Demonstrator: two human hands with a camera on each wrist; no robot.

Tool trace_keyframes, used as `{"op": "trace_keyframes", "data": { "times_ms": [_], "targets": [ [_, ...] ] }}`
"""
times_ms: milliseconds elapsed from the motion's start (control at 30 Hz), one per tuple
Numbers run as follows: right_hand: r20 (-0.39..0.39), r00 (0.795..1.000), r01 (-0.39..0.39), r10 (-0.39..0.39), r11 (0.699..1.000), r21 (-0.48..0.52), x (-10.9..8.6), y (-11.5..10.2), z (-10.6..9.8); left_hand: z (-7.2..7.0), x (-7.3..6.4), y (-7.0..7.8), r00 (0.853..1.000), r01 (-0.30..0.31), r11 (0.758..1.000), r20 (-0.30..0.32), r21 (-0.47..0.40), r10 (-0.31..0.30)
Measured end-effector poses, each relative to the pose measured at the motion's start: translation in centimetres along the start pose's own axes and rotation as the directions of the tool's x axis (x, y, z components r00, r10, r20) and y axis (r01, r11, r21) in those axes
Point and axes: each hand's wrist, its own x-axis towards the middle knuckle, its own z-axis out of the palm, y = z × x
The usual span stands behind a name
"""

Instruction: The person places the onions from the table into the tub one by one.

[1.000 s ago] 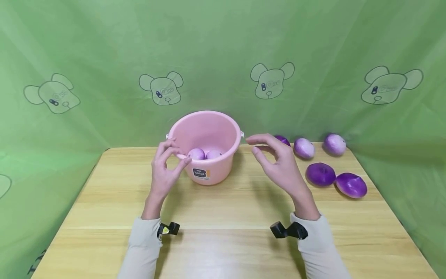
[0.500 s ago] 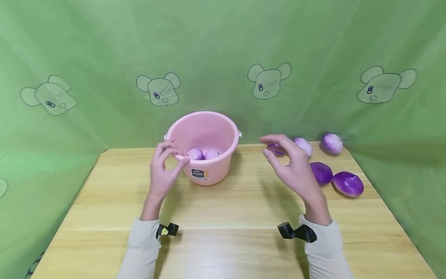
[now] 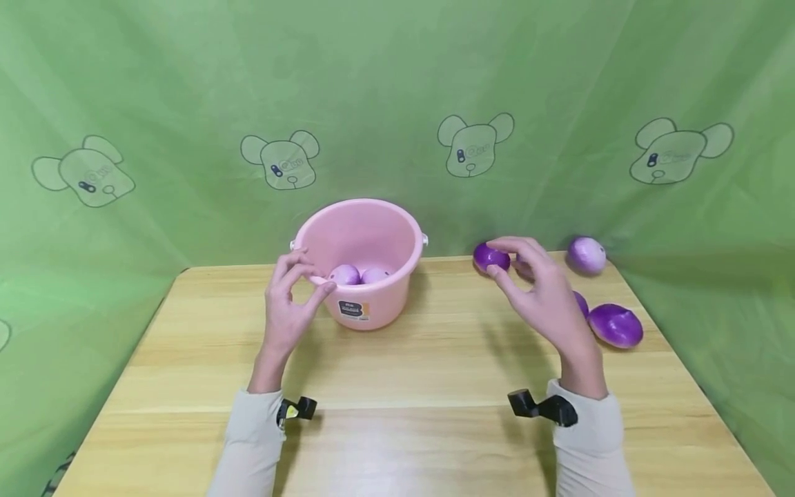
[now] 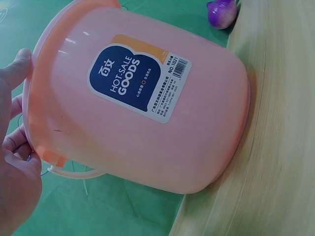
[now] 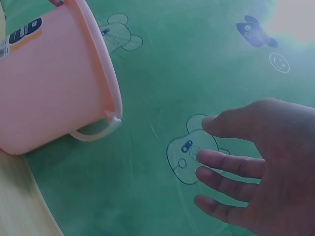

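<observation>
The pink bucket (image 3: pixel 379 304) stands left of centre on the table, two purple onions (image 3: pixel 344 275) lying inside. My left hand (image 3: pixel 288 307) pinches the near-left rim between thumb and fingers; in the left wrist view its fingers (image 4: pixel 17 145) wrap the edge. To the right, my right hand (image 3: pixel 546 293) hovers with thumb and fingers parted. A dark purple onion (image 3: pixel 484 255) shows just beyond its fingertips, overlapped by them in the head view. Nothing lies between the fingers (image 5: pixel 229 182) in the right wrist view. The hand partly hides two other onions.
At the right of the wooden table (image 3: pixel 404 386) lie a pale onion (image 3: pixel 586 255) near the back edge and a dark purple onion (image 3: pixel 616 326) nearer. A green sheet with mouse-head drawings (image 3: pixel 475 152) hangs behind and at both sides.
My right hand has moved right, away from the bucket, to the rear-left dark onion, which now shows more fully. My left hand keeps its hold on the rim.
</observation>
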Motion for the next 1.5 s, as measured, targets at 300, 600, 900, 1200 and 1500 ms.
{"op": "trace_keyframes", "data": {
  "times_ms": [300, 600, 900, 1200, 1500],
  "targets": [
    [-0.05, 0.998, 0.034, -0.038, 0.997, -0.074, -0.1, 1.4, -1.2, -0.1, -0.1, 0.0, 1.0, 0.003, 1.0, -0.005, 0.001, -0.003],
    [-0.023, 0.997, -0.079, 0.076, 0.988, -0.131, -0.6, 2.6, -2.8, 0.1, 0.1, 0.1, 1.0, -0.004, 1.0, -0.004, -0.005, 0.004],
    [0.006, 0.988, -0.148, 0.151, 0.972, -0.181, -0.9, 4.0, -3.4, 0.2, -0.1, 0.0, 1.0, 0.007, 1.0, -0.006, -0.012, -0.008],
    [0.025, 0.985, -0.16, 0.168, 0.966, -0.201, -1.3, 5.7, -3.7, 0.2, -0.1, 0.0, 1.0, 0.002, 1.0, -0.006, -0.018, -0.002],
    [0.041, 0.983, -0.168, 0.181, 0.962, -0.215, -1.6, 7.1, -3.6, 0.2, -0.1, 0.0, 1.0, 0.0, 1.0, -0.01, -0.01, 0.0]
  ]
}}
